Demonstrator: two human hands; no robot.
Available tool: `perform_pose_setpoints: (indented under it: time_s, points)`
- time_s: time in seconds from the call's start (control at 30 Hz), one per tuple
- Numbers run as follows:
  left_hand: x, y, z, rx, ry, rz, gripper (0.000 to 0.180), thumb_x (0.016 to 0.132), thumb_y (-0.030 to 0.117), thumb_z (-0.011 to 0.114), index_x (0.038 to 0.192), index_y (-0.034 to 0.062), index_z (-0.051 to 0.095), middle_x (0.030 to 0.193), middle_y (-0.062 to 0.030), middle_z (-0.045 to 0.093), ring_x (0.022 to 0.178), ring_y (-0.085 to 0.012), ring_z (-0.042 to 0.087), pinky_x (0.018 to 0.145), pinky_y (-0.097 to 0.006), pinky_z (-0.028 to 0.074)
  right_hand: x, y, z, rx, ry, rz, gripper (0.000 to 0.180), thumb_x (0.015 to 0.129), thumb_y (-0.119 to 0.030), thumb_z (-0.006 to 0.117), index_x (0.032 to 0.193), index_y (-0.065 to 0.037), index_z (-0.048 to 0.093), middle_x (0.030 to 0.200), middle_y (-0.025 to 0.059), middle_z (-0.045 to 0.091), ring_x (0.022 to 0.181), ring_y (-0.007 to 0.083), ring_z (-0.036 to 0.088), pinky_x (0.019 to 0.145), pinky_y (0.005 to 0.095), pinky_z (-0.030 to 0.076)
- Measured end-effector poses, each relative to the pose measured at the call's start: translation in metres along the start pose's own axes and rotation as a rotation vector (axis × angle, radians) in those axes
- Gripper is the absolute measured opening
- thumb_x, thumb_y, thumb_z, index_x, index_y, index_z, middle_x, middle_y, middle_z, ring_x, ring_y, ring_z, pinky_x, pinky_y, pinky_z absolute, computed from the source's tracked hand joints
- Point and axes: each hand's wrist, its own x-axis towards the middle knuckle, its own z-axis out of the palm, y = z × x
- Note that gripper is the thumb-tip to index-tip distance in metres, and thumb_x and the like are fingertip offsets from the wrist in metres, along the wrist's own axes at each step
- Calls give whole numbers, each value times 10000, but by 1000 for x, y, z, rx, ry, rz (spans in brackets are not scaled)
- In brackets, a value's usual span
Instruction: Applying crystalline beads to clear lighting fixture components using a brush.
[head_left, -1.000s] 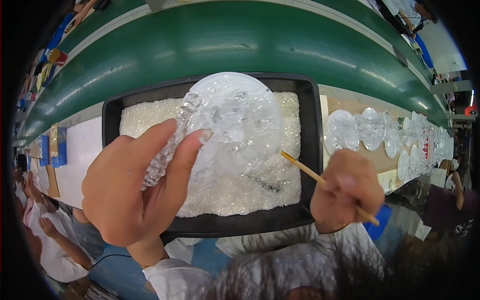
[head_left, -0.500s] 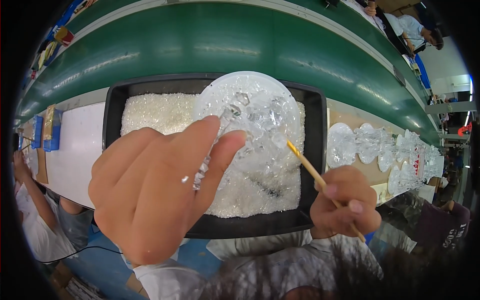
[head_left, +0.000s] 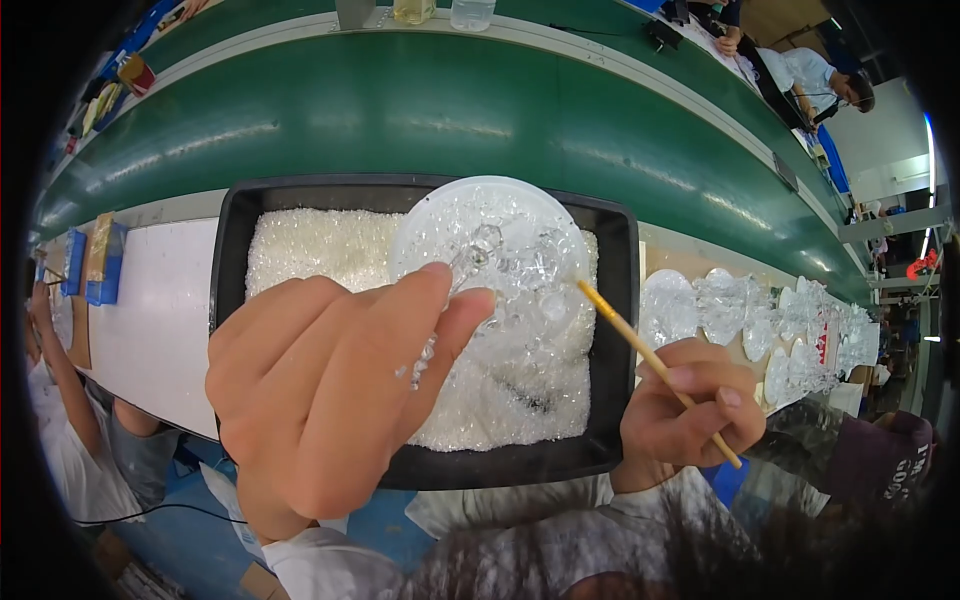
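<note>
My left hand (head_left: 320,380) is closed in a pinch, thumb and forefinger on a clear faceted piece (head_left: 424,362), mostly hidden behind the fingers. Just beyond the fingertips is a round whitish disc (head_left: 425,222) bearing clear, crystal-like shapes (head_left: 487,243); whether the pinched piece joins them I cannot tell. In my right hand (head_left: 690,405) is a thin wooden stick (head_left: 655,365) with a yellow tip, slanting up and left. Its tip lies by the disc's right edge; I cannot tell whether they touch. Beneath both is a black tray (head_left: 228,270) of small clear granules (head_left: 320,240).
A green belt-like surface (head_left: 330,110) runs beyond the tray. Several clear ornaments on round bases (head_left: 670,305) stand at the right. Blue bins (head_left: 105,265) sit on the left of the white tabletop (head_left: 160,300). Other people work at the left and far right.
The view has shifted, so the tray sits lower in the picture. My left hand has moved slightly right over the tray, still pinching. The stick's tip now lies at the disc's right edge.
</note>
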Motion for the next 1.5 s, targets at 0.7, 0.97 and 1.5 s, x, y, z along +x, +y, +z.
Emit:
perform_pose_setpoints:
  time_s: [0.7, 0.97, 1.5]
  points:
    - [-18, 6, -23, 174, 30, 336, 229, 843, 139, 680, 1010, 1, 607, 816, -221, 719, 509, -187, 563, 527, -292, 486, 7, -1, -22, 677, 403, 163, 282, 1032, -406, 435, 1056, -137, 518, 808, 50, 515, 529, 140, 421, 475, 250, 388]
    - [-7, 5, -19, 113, -54, 455, 186, 873, 119, 592, 1009, -4, 558, 794, -232, 714, 507, -208, 569, 542, -313, 502, 6, 1, -21, 474, 166, 194, 279, 1060, -380, 329, 1076, -121, 433, 858, 129, 581, 516, 209, 495, 442, 284, 435]
    - [-2, -11, -4, 69, 196, 262, 346, 639, 25, 887, 869, -84, 654, 642, -124, 636, 476, -225, 551, 442, -292, 423, 6, 1, -21, 315, 100, 91, 261, 1066, -354, 282, 1047, -110, 371, 810, 128, 594, 480, 208, 519, 450, 283, 464]
